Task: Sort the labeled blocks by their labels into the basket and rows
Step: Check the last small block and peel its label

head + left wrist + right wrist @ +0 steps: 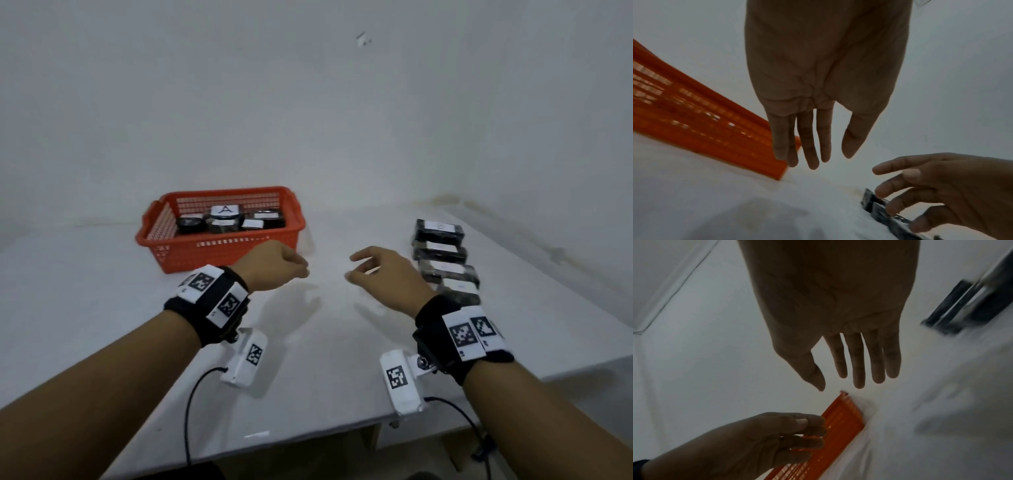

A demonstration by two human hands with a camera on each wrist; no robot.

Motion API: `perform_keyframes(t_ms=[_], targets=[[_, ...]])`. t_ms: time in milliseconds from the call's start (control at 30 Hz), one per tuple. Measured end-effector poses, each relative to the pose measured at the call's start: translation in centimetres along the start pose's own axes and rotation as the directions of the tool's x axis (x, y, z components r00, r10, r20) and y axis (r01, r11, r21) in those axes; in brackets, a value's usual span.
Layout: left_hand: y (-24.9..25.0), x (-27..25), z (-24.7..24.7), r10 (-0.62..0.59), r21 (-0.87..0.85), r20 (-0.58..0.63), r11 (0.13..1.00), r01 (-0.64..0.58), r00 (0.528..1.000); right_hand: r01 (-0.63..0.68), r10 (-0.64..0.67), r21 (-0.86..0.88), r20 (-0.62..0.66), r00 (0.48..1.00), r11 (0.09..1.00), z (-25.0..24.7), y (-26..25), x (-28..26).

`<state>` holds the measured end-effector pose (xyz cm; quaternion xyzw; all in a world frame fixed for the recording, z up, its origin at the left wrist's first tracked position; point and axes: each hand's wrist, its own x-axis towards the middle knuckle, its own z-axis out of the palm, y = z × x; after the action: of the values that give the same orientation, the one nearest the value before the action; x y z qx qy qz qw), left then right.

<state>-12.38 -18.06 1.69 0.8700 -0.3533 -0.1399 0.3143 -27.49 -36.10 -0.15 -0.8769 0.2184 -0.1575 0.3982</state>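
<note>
An orange basket (209, 251) stands at the back left of the white table, with several dark labeled blocks (230, 219) inside; the top one reads "A". A row of dark blocks with white labels (442, 253) runs along the right side. My left hand (277, 263) hovers just right of the basket's front corner, empty, fingers relaxed and straight in the left wrist view (809, 146). My right hand (376, 270) hovers just left of the row, fingers loosely spread (857, 368), holding nothing.
The white table (308, 342) meets a white wall behind. Its front edge runs below my wrists and its right edge lies past the block row. Bare tabletop lies between both hands. Cables hang from the wrist cameras.
</note>
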Motion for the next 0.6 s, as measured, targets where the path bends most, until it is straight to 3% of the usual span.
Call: perform_keyframes(t_ms=[133, 233, 400, 600], targets=[[-6.2, -2.7, -4.3, -0.088, 0.114, 0.039, 0.99, 0.083, 0.995, 0.058, -0.03, -0.091, 0.281, 0.959, 0.994, 5.5, -4.1, 0.3], [-9.6, -4.6, -6.7, -0.122, 0.253, 0.094, 0.963, 0.095, 0.988, 0.097, -0.03, -0.139, 0.42, 0.907, 0.986, 9.3, -6.5, 0.5], [-13.0, -6.2, -8.1, -0.14, 0.387, 0.15, 0.919, 0.072, 0.979, 0.159, -0.029, -0.222, 0.496, 0.868, 0.962, 14.5, -9.5, 1.0], [-14.4, -5.5, -7.8, -0.066, 0.447, 0.101, 0.894, 0.014, 0.993, 0.192, -0.01, -0.341, 0.468, 0.883, 0.92, 17.2, -12.1, 1.8]])
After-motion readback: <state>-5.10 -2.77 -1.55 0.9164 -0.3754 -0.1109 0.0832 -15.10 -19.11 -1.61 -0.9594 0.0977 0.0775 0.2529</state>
